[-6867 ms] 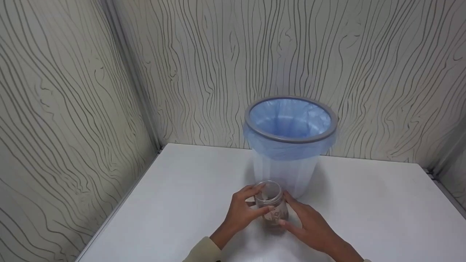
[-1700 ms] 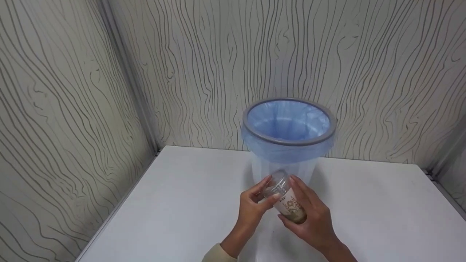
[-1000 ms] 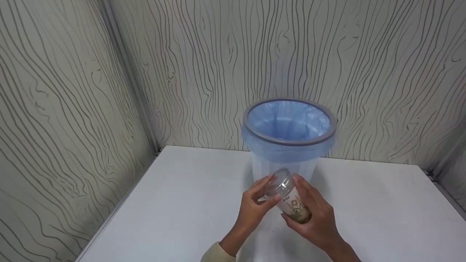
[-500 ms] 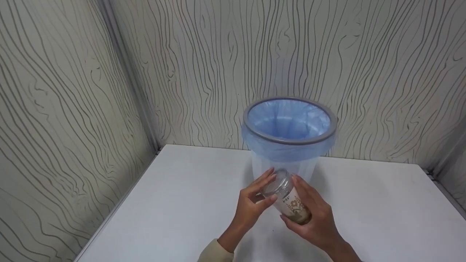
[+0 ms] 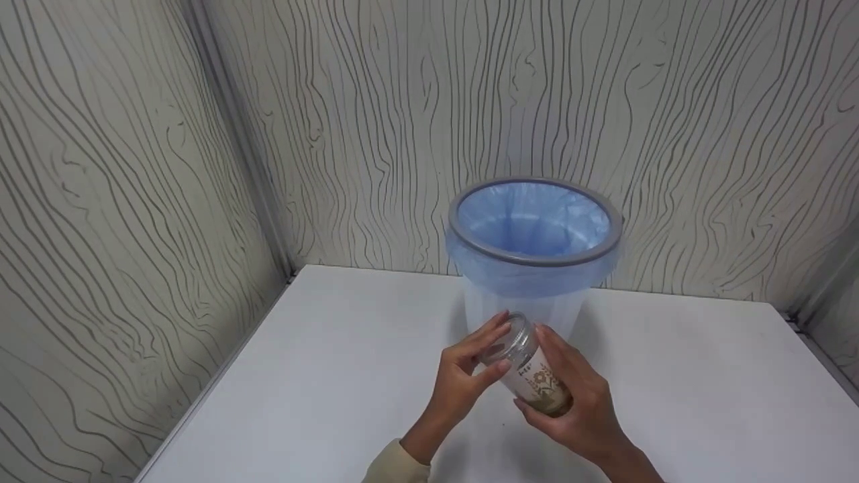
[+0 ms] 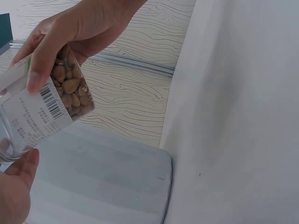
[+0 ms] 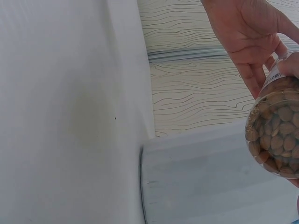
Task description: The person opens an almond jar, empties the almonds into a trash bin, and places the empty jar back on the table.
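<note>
A clear jar (image 5: pixel 537 386) with a printed label is held tilted above the table, its mouth up and to the left. Almonds (image 7: pixel 278 133) show through its base in the right wrist view and through its side in the left wrist view. My right hand (image 5: pixel 584 402) grips the lower body, fingers along the far side and thumb near the base. My left hand (image 5: pixel 460 376) holds the mouth end, with the thumb on the near side and the fingers at the far rim. Whether a clear lid covers the mouth, I cannot tell.
Right behind the jar stands a white bin (image 5: pixel 530 312) with a grey ring (image 5: pixel 537 260) and a blue liner (image 5: pixel 537 282). The white table (image 5: pixel 356 335) ends at wood-patterned walls (image 5: pixel 376 134) behind and to the left. A small dark speck lies on the table.
Since the earliest frame, the jar has gone from nearly upright to tilted, its base swung to the right. In the last second, my left fingers have straightened slightly at the rim.
</note>
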The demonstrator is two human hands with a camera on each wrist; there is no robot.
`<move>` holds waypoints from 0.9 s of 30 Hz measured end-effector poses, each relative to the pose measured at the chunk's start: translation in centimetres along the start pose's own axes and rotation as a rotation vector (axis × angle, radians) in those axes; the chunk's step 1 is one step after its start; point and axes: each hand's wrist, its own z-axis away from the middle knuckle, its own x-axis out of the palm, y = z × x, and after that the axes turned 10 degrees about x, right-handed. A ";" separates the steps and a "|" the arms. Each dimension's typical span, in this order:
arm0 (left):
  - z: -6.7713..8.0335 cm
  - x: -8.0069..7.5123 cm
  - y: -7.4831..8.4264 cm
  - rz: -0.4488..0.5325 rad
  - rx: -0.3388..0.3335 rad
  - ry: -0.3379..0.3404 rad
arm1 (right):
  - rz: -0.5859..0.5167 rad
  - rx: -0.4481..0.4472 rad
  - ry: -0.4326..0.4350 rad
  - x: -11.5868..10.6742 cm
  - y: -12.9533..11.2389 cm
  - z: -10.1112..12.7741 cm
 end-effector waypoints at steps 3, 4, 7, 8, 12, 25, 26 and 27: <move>0.0 0.2 -0.1 0.029 0.009 0.025 | -0.008 0.010 -0.009 0.1 0.0 0.0; 0.0 0.3 -0.1 0.033 0.009 0.033 | -0.008 0.015 -0.012 0.1 0.0 0.0; 0.0 0.5 -0.1 0.035 0.009 0.051 | -0.011 0.025 -0.017 0.1 -0.1 0.1; 0.0 0.5 -0.1 0.035 0.013 0.055 | -0.011 0.027 -0.017 0.1 -0.1 0.1; 0.2 0.6 0.0 0.044 0.021 0.080 | -0.007 0.026 -0.014 0.2 -0.1 0.2; 0.2 0.8 0.1 0.015 0.007 0.106 | 0.007 0.010 -0.010 0.1 -0.1 0.1; 0.2 0.7 0.1 0.007 0.010 0.098 | 0.006 0.005 -0.011 0.1 -0.1 0.0; 0.2 0.7 0.1 -0.003 0.013 0.090 | 0.002 0.000 -0.011 0.0 -0.1 0.0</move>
